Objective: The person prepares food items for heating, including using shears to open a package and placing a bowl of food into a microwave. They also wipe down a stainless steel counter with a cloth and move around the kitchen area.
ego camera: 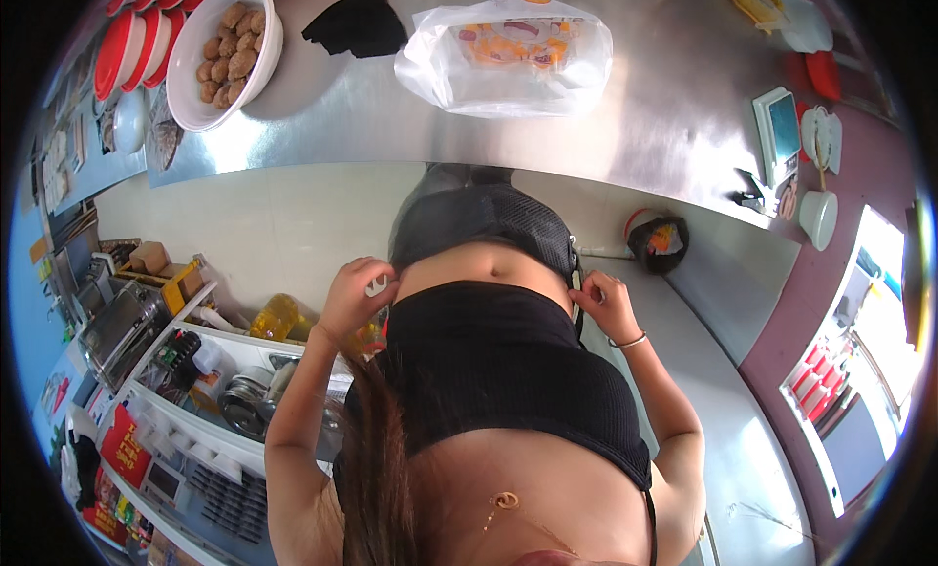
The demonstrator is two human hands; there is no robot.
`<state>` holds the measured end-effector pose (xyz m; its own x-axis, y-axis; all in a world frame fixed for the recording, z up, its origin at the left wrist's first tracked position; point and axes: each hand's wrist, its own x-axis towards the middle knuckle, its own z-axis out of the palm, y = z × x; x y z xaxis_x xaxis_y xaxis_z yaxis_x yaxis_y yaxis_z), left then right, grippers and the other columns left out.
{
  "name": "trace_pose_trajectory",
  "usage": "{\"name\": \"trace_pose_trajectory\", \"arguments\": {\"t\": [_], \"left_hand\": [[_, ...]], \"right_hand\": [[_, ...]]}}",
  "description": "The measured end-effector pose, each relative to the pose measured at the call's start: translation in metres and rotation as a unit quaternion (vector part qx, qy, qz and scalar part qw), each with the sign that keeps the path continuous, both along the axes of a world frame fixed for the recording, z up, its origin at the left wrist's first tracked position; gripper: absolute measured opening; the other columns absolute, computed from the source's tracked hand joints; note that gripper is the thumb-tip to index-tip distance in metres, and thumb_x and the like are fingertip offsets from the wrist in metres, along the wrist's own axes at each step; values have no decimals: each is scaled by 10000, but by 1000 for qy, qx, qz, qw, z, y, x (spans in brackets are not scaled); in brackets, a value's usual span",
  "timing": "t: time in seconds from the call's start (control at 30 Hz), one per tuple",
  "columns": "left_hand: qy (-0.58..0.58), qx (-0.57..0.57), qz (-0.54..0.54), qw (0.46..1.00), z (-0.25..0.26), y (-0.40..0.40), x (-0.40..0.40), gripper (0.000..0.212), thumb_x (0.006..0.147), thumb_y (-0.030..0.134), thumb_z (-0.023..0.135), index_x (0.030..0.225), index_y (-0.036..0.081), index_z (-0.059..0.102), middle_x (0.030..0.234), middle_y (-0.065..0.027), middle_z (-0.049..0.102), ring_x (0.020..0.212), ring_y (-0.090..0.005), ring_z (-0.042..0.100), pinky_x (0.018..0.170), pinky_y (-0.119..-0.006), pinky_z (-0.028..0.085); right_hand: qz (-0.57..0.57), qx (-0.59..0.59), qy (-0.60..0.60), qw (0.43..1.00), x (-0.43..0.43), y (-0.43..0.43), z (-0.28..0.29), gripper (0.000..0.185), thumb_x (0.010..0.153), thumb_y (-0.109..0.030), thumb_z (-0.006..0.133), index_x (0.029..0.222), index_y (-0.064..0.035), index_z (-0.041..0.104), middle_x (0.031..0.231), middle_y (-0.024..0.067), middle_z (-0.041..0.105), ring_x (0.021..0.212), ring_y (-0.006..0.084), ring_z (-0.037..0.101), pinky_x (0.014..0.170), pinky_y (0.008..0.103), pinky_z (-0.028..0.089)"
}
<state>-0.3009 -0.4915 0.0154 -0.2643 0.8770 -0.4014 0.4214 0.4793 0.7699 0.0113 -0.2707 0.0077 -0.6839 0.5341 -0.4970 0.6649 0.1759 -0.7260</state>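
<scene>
My left hand (359,295) is beside my waist, fingers curled and tips at my side; whether it pinches anything is unclear. On the other side my right hand (604,302), with a bracelet at the wrist, is bent close to my waist by a dark strap (579,313). A grip on the strap cannot be made out. Ahead is a stainless steel counter (352,133). A translucent plastic bag (506,97) with orange print lies on it, next to a folded black cloth (359,22). Further left stands a white bowl (262,89) with several rough brown balls.
Red-lidded tubs (110,56) stand beyond the bowl. At the counter's right end are a digital scale (780,130) and a white cup (818,218). A lined waste bin (659,247) sits below the counter. Crowded shelves (212,375) and an oil bottle (275,317) are at my left.
</scene>
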Motion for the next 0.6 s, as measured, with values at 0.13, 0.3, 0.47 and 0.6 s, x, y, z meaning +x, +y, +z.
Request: {"name": "trace_pose_trajectory", "arguments": {"t": [0.13,0.3,0.47,0.6], "left_hand": [[-8,-29,-23,999,2,-10,2,134,672,82,646,663,47,517,634,-73,508,589,-236,499,533,-318,410],[-2,-46,-6,999,4,-8,5,143,672,81,643,667,43,505,634,-76,510,586,-238,499,533,-322,411],[-1,-27,29,999,5,-4,11,145,681,67,628,716,40,491,632,-78,504,576,-238,498,530,-315,416],[-118,-132,85,981,-6,-13,12,170,686,27,605,760,27,452,676,-96,516,618,-192,535,562,-301,435]], "right_hand": [[33,17,25,999,4,-7,7,206,597,-93,685,603,-54,483,527,55,474,466,191,468,460,292,364],[105,54,-65,991,4,-7,16,122,613,-145,629,626,-86,523,523,39,505,511,215,528,509,333,408],[40,55,-89,994,4,-22,3,69,660,-137,545,644,-73,524,554,84,529,563,263,544,526,349,411],[-6,73,-120,990,6,-30,-3,98,681,-152,528,665,-59,501,601,112,550,614,288,552,570,375,390]]}}
